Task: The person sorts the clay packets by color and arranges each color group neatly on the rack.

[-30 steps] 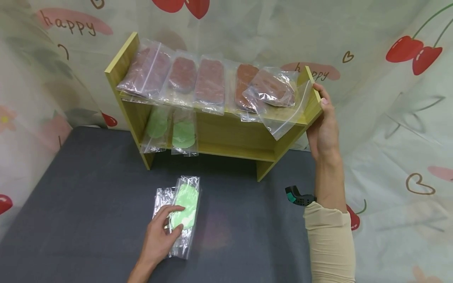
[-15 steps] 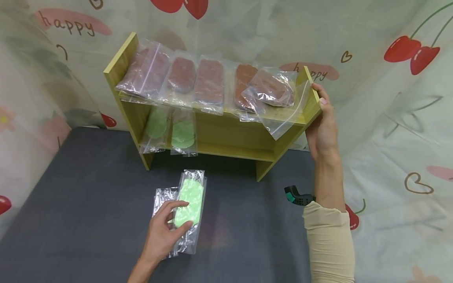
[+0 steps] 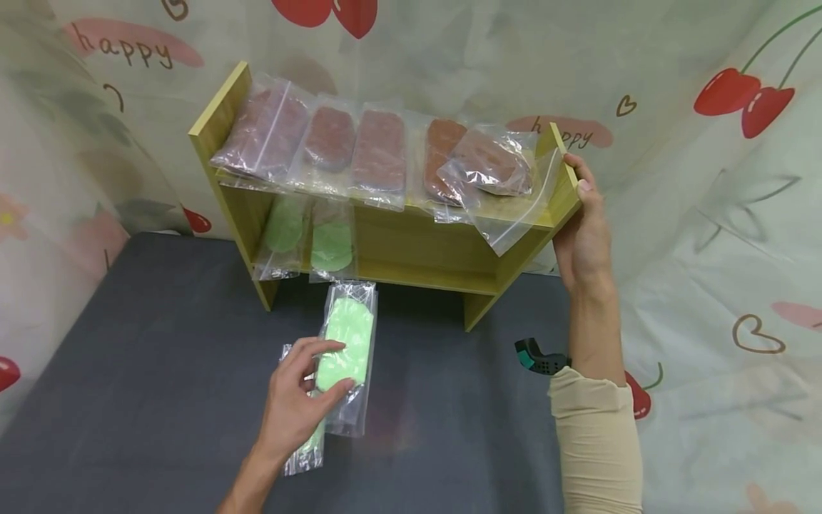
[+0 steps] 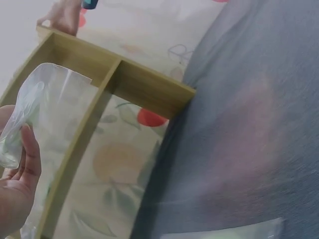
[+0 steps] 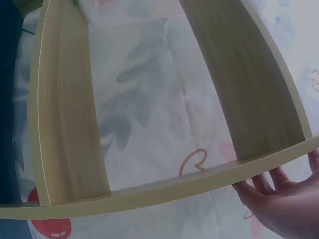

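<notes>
My left hand (image 3: 298,400) pinches a clear plastic bag (image 3: 352,325) with a flat, rounded light-green piece inside, thumb on one side and fingers on the other. It is raised off the table, just in front of the small wooden shelf (image 3: 424,246). In the left wrist view the bag (image 4: 55,94) bends over the thumb. Another bag with a green piece (image 3: 307,457) lies on the table, partly hidden by that hand. My right hand (image 3: 583,235) grips the shelf's right side panel near its top; the right wrist view shows its fingers (image 5: 279,178) against the panel's outer face.
Several clear bags with reddish-brown slabs (image 3: 379,150) lie on the upper tier, some overhanging its front edge. Two bags with green pieces (image 3: 332,243) stand at the left of the lower tier. The dark table (image 3: 160,400) meets a patterned cloth backdrop (image 3: 693,250).
My left hand has lifted the green bag off the other bag and carried it slightly up and right, toward the shelf's lower tier. The right hand stays on the side panel.
</notes>
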Motion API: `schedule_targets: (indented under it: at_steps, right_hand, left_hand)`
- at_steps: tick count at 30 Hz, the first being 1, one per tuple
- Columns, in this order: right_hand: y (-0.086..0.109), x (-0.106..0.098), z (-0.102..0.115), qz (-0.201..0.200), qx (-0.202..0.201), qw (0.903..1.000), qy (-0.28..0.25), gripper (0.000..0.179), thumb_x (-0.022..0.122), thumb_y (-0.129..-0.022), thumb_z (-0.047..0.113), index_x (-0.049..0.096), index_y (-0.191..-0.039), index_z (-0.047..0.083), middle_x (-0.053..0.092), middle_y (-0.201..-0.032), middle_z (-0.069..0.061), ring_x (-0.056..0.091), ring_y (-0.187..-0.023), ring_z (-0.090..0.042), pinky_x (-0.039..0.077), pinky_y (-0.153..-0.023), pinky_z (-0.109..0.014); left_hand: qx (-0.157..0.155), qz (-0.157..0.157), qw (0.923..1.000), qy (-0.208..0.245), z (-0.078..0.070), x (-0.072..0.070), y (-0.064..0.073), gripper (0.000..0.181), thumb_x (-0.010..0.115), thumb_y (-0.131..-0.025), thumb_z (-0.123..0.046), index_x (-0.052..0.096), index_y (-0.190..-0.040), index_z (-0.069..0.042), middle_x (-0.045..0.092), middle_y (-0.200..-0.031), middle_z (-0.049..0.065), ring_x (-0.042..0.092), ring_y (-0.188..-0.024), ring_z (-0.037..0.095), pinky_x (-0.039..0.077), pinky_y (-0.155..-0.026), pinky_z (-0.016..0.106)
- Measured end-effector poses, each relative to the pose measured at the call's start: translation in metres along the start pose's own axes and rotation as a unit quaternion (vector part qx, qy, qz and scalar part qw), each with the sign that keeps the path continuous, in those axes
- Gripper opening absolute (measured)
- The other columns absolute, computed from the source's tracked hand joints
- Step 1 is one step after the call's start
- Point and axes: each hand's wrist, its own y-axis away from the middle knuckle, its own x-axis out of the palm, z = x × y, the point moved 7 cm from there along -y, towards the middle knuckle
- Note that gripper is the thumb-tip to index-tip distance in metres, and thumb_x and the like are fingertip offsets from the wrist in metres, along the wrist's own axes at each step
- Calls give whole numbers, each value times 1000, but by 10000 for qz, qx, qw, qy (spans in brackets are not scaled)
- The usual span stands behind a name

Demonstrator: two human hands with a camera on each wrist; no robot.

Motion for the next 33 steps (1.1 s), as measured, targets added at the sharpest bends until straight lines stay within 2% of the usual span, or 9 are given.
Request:
schedule_targets:
  at_steps: [3, 7, 11, 13, 18, 21, 24, 30, 33]
  right_hand:
    - [1, 0, 0, 3, -9, 10000, 12, 45, 39, -101, 27, 47, -143, 14, 42, -142, -13, 43, -123, -26, 36, -98, -38]
    - [1, -1, 0, -9, -19, 10000, 52, 45, 38, -101, 27, 46, -143, 14, 43, -141, -14, 44, -122, -26, 37, -97, -37]
    - [1, -1, 0, -23, 15, 10000, 38, 45, 38, -101, 27, 47, -143, 14, 44, -141, -14, 45, -120, -26, 37, -96, -37]
    - [1, -1, 0, -31, 31, 10000, 19, 45, 38, -101, 26, 47, -143, 14, 44, -141, -14, 45, -120, -25, 37, -96, -37]
    - [1, -1, 0, -60, 40, 10000, 2, 44, 38, -100, 26, 48, -142, 15, 44, -141, -14, 45, -121, -26, 37, -96, -37]
    - [1, 0, 1, -53, 27, 10000, 3, 44, 38, -101, 27, 48, -142, 15, 43, -142, -14, 44, -122, -26, 37, -97, -37]
    - [1, 0, 1, -46, 13, 10000, -7, 43, 38, -101, 27, 48, -141, 15, 42, -142, -14, 43, -122, -26, 37, -97, -37]
    - [0, 1, 0, -14, -38, 10000, 42, 45, 38, -100, 27, 48, -142, 14, 44, -140, -14, 44, -121, -26, 38, -96, -37]
    - [0, 0, 0, -8, -49, 10000, 81, 45, 38, -100, 28, 48, -143, 14, 44, -141, -14, 44, -121, -26, 38, -95, -37]
  left_hand:
    - [153, -18, 9999, -49, -18, -2, -10, 50, 88, -67, 6, 69, -112, -5, 61, -107, 7, 39, -63, 19, 34, -46, 20]
    - [200, 45, 9998, 17, -41, -5, -24, 44, 84, -68, 11, 66, -107, 1, 59, -106, 10, 49, -64, 17, 39, -49, 19]
    - [319, 2, 9995, -25, -49, -4, -35, 41, 84, -70, 12, 65, -104, 2, 58, -105, 11, 50, -63, 15, 38, -51, 20]
    - [433, -57, 9990, -98, -45, -3, -40, 41, 84, -71, 9, 65, -105, 1, 57, -105, 11, 43, -61, 10, 35, -52, 22]
    - [505, -223, 9980, -322, -19, 2, -51, 42, 87, -74, -3, 68, -111, -7, 58, -107, 8, 30, -59, 4, 29, -54, 26]
    - [456, -297, 9977, -402, -10, 4, -59, 41, 87, -76, -9, 69, -112, -12, 58, -110, 4, 31, -57, 7, 30, -54, 25]
    - [397, -291, 9976, -486, -6, 6, -66, 41, 87, -77, -13, 69, -114, -15, 58, -111, 0, 34, -57, 11, 33, -55, 26]
    - [251, -256, 9969, -694, -5, 14, -80, 38, 86, -80, -18, 69, -114, -14, 58, -112, 2, 43, -64, 15, 39, -58, 26]
    - [144, -205, 9974, -670, -4, 19, -85, 31, 80, -86, -18, 69, -114, -14, 58, -111, 3, 46, -66, 15, 39, -59, 27]
